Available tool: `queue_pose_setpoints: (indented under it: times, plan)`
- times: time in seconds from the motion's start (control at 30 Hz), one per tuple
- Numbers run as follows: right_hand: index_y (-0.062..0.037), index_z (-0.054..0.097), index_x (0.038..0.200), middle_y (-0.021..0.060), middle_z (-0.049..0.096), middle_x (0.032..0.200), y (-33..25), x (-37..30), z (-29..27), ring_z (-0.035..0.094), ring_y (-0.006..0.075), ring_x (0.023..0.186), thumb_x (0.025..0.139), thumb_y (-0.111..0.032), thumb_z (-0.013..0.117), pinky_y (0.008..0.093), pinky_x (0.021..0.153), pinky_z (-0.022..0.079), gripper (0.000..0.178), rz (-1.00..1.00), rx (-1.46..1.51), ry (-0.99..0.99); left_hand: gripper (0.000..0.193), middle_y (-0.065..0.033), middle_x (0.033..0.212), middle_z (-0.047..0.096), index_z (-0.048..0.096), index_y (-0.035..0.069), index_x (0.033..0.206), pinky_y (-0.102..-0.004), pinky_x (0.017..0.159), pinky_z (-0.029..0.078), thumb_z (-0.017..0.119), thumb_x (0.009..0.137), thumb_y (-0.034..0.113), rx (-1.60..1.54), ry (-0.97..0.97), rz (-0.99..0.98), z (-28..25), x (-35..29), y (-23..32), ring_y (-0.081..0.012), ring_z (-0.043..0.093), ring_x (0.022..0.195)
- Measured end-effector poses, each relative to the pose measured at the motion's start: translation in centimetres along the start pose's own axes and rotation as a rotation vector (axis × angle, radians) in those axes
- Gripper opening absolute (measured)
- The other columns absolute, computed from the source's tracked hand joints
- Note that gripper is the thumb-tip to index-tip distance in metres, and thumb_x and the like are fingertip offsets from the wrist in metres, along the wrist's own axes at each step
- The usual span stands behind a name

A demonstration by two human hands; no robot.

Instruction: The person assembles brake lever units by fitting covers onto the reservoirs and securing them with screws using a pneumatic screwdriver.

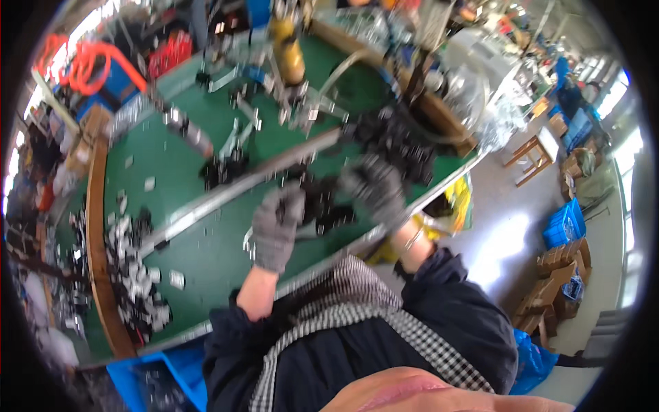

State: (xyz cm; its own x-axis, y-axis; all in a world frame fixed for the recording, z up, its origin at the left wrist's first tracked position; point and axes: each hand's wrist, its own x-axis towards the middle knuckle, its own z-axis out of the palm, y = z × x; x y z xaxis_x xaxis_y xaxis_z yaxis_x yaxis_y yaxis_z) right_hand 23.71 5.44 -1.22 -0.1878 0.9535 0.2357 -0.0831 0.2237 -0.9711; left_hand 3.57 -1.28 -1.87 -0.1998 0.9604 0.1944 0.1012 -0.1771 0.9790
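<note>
Showing between left fingers and right fingers, possibly touching: black parts.

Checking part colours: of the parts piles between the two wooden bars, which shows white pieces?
The mixed pile beside the left bar; the large pile by the right hand and small pile look mainly black.

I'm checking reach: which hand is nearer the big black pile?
Right. The right hand is at the near edge of the black pile; the left hand is farther off, to its left.
</note>
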Motion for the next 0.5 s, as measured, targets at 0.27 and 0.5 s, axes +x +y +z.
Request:
queue_pose_setpoints:
  times: [0.27, 0.5]
  plan:
    - [-0.0016, 0.067, 0.101, 0.0028, 0.068, 0.082, 1.0, -1.5, -2.8, 0.059, 0.0072, 0.061, 0.09, -0.015, 0.069, 0.0227, 0.058, 0.05, 0.018, 0.311, -0.295, -0.069, 0.023, -0.0105, 0.093, 0.068, 0.065, 0.003, 0.109, -0.032, 0.075, 0.055, 0.069, 0.089, 0.014, 0.263, 0.084, 0.084, -0.7, -2.7, -5.8, -0.0201, 0.068, 0.079]
    - [-0.002, 0.068, 0.099, 0.0077, 0.069, 0.085, 1.7, -1.8, -1.2, 0.063, 0.0107, 0.066, 0.088, -0.015, 0.071, 0.026, 0.064, 0.052, 0.017, 0.315, -0.434, -0.132, 0.031, -0.0139, 0.101, 0.066, 0.066, 0.007, 0.106, -0.0436, 0.084, 0.05, 0.075, 0.078, 0.015, 0.751, 0.052, 0.34, 1.3, -3.8, -7.2, -0.0329, 0.061, 0.095]
